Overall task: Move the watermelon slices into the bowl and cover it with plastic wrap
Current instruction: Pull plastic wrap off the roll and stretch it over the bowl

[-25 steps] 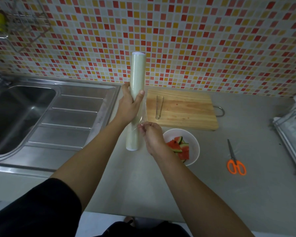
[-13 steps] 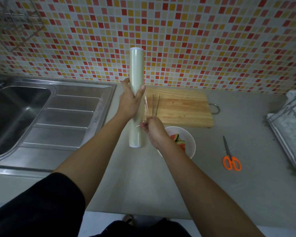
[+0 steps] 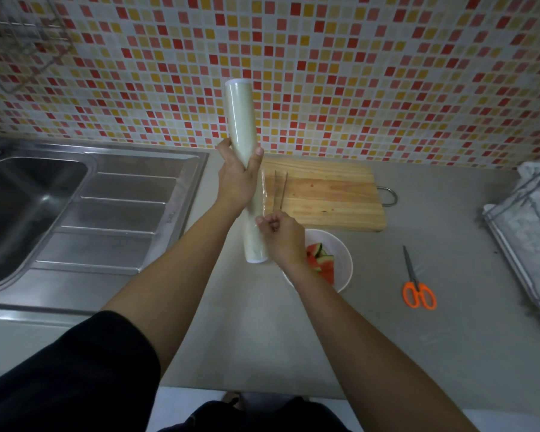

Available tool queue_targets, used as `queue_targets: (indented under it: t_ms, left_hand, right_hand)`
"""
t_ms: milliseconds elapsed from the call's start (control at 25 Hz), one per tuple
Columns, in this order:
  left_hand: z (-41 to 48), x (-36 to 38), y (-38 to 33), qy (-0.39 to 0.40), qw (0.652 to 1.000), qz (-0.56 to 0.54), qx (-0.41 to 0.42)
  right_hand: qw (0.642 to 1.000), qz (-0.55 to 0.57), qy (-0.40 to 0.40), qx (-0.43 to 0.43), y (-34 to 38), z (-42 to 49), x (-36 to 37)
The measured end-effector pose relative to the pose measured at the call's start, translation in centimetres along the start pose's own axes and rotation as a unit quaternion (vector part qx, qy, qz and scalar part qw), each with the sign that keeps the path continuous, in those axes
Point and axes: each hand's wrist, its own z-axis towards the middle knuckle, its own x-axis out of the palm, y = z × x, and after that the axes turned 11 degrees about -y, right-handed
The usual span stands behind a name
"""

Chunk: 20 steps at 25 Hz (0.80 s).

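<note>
Writing: we read no label on the roll of plastic wrap [image 3: 243, 157].
Left hand [image 3: 236, 179]: we wrap it around the roll's middle, holding it upright above the surface [image 3: 418, 353].
Right hand [image 3: 282, 235]: our fingers [image 3: 267, 220] pinch the loose film edge at the roll's lower part.
Bowl [image 3: 345, 260]: one, at 5 o'clock from the roll, holding the watermelon slices [image 3: 323, 261]; we cannot count them.
Board [image 3: 331, 191]: one, at 12 o'clock from the bowl, carrying one pair of tongs [image 3: 280, 188].
Scissors [image 3: 416, 283]: one pair, at 3 o'clock.
Open room: bare surface near us.
</note>
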Motion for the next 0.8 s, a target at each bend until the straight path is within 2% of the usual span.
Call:
queue_targets:
  t_ms: [160,400,640,720,800]
  left_hand:
    - [-0.5,0.2,0.3,-0.006,1.000,0.015,0.019]
    - [-0.6,-0.1,1.1,-0.013,0.999,0.038,-0.001]
    - [-0.6,-0.1,1.0,-0.017,0.999,0.029,-0.018]
    - [-0.6,0.2,0.7,-0.024,0.999,0.018,-0.015]
    - [-0.7,0.4,0.5,-0.028,1.000,0.012,-0.007]
  right_hand:
    - [0.998,-0.055,-0.020,-0.012,0.2,-0.6,0.6]
    - [0.996,-0.009,0.066,0.055,0.3,0.8,-0.8]
    - [0.990,-0.108,0.086,0.003,-0.1,1.6,-0.9]
    - [0.993,-0.051,0.074,0.072,-0.4,1.2,0.0]
    - [0.976,0.089,0.068,0.186,-0.4,0.6,0.8]
